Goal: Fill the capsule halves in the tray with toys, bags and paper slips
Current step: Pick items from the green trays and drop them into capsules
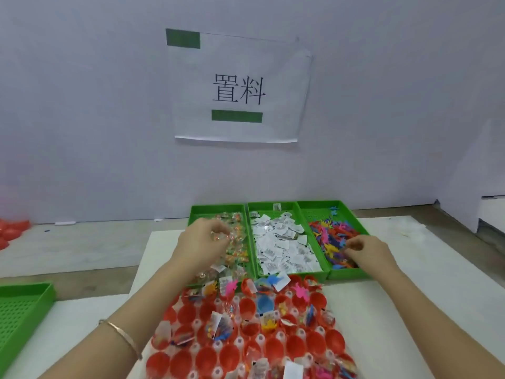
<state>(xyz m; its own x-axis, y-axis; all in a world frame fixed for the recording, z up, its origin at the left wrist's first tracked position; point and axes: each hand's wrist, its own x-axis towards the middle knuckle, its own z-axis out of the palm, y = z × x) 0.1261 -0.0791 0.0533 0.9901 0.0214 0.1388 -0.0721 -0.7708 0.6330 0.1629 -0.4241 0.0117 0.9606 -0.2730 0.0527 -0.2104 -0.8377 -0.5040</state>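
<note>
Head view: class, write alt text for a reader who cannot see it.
A person's left hand grips clear bags in one green bin while the right hand fingers coloured toys in another; paper slips lie between, red capsule halves partly filled in front.

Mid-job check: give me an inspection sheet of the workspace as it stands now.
Surface: white sheet over the table.
Job's things: red capsule halves, some filled, many empty; three green bins of bags, paper slips, toys.
Clutter: spare green bin at left; red pieces far left.
Hands: left hand pinches bags; right hand curled among toys, grasp unclear.
Cables: nothing seen.
Surroundings: white wall, paper sign.
</note>
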